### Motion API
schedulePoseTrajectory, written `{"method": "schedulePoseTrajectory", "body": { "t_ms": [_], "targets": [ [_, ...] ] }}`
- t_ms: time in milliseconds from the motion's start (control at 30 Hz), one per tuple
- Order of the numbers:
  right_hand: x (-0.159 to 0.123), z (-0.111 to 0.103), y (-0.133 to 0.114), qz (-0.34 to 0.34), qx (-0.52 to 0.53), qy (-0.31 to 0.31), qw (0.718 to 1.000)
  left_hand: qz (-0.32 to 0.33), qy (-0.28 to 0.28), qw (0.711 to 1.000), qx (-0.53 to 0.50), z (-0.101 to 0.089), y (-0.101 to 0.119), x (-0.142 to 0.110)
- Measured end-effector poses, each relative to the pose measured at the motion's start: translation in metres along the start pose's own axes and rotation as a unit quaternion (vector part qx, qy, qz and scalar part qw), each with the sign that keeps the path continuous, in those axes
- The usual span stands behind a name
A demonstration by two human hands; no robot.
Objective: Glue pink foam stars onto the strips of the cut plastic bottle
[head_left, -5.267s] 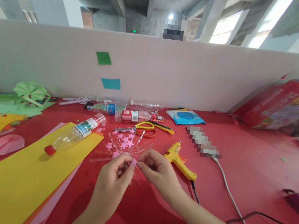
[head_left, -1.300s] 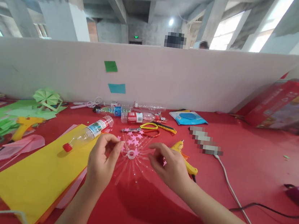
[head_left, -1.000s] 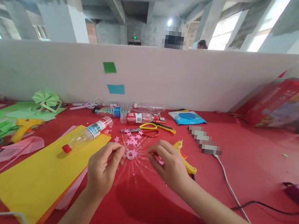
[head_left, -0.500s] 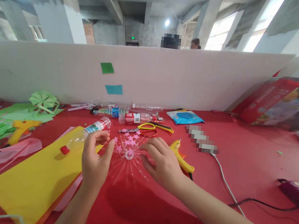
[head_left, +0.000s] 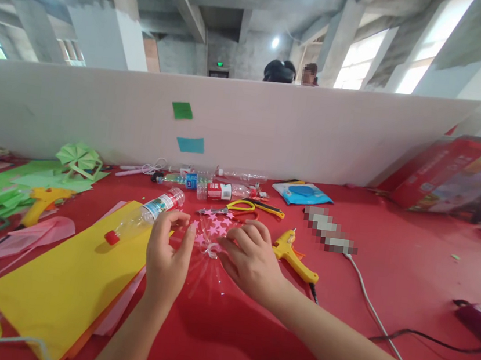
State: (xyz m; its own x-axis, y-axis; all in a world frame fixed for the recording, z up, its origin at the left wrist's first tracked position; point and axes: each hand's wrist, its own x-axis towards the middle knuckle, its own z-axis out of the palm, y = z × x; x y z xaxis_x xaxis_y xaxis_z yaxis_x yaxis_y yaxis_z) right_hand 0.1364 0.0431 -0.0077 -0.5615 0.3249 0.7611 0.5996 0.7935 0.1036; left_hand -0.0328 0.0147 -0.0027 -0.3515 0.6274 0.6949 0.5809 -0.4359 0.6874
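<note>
Fingers [head_left: 174,217] on the left hand [head_left: 164,261] are bent, with a wide gap between them and the thumb, and they hold nothing. The right hand [head_left: 252,263] comes in from the other side, its fingers bent down and its thumb tucked under. Its tips are so close to the clear plastic piece [head_left: 212,255] that I can't tell if they pinch it or just hang over it. That piece lies on the red table [head_left: 375,226], between the two hands. It has a small ring, just beside the right fingertips, and thin see-through strips spread out from it like sun rays. Pink stars [head_left: 216,225] sit in a bunch among the strips, a bit past the ring and between the fingers of both hands. Just past the stars are scissors [head_left: 225,208], and a yellow and black cutter [head_left: 269,209] lies next to them. A yellow glue gun [head_left: 294,261] lies near the right fingers, on their outer side. Near the left fingers, on their outer side, a bottle with a red cap [head_left: 157,206] lies on big yellow paper [head_left: 65,281]. Farther out past both hands are more bottles [head_left: 221,191] on their sides and a blue pack [head_left: 302,193].
</note>
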Motion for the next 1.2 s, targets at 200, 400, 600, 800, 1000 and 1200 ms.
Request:
{"method": "schedulePoseTrajectory", "body": {
  "t_ms": [200,400,600,800,1000,1200],
  "targets": [
    [0.000,0.003,0.000,-0.016,-0.016,0.021,1.000,-0.004,-0.006,1.000,0.004,0.000,0.000,0.000],
    [0.001,-0.005,-0.002,-0.007,0.024,-0.014,1.000,-0.021,-0.015,1.000,0.016,0.001,-0.004,0.001],
    [-0.016,-0.018,0.028,0.063,0.062,-0.005,0.996,0.000,0.005,1.000,0.008,0.000,-0.006,0.003],
    [-0.038,-0.025,0.080,0.135,0.005,-0.194,0.972,0.186,-0.025,0.982,0.033,-0.002,0.008,-0.005],
    [-0.053,-0.031,0.074,0.075,-0.008,-0.305,0.949,0.218,-0.175,0.960,0.011,0.004,0.019,-0.032],
    [-0.060,-0.023,0.069,0.046,-0.052,-0.347,0.935,0.244,-0.234,0.941,-0.006,0.013,0.025,-0.045]
  ]
}}
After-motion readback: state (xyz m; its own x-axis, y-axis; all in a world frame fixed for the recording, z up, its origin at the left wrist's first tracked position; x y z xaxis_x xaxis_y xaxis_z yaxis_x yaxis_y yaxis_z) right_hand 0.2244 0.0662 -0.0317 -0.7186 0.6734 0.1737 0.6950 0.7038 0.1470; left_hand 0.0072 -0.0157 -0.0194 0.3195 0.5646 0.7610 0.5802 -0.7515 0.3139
